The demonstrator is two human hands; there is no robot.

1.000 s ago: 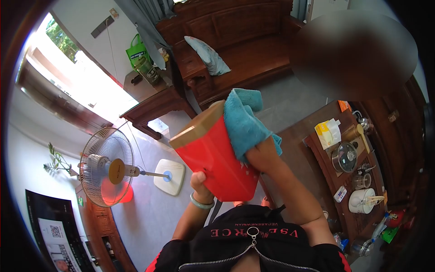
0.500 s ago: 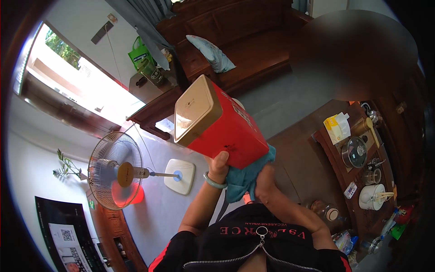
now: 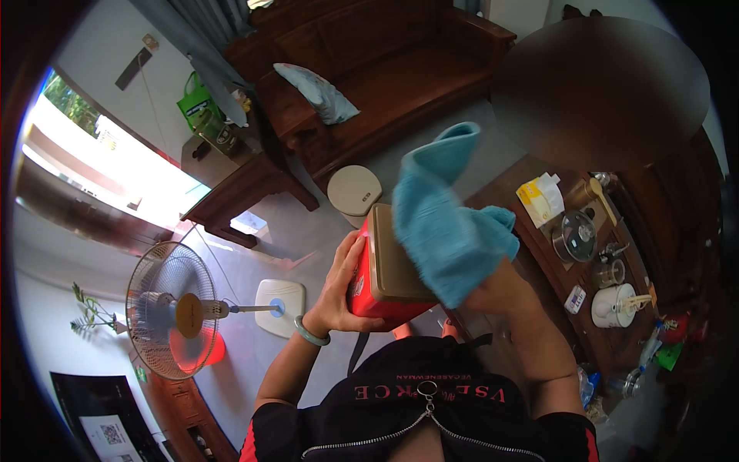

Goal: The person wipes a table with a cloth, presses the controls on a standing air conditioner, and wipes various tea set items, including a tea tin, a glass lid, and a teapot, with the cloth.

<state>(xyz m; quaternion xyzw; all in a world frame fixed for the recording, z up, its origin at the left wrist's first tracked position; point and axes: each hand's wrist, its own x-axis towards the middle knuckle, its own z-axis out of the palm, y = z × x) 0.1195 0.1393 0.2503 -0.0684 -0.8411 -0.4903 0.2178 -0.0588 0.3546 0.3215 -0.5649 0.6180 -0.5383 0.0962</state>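
Note:
My left hand, with a pale bangle at the wrist, is wrapped round the side of a red tin in front of my chest. The tin's gold-coloured end faces up towards me. A blue cloth is bunched in my right hand, its upper part folded over and slightly blurred. It covers the right part of the gold end; I cannot tell whether it touches there. The cloth hides most of my right fingers.
On the left stands a fan on a white base. A round beige stool is beyond the tin. To the right, a wooden tea table bears a glass-lidded pot and a white kettle. A wooden bench stands behind.
The tin has come lower and turned, so its gold end now faces up instead of left. My right hand has raised the cloth from below the tin to its top right.

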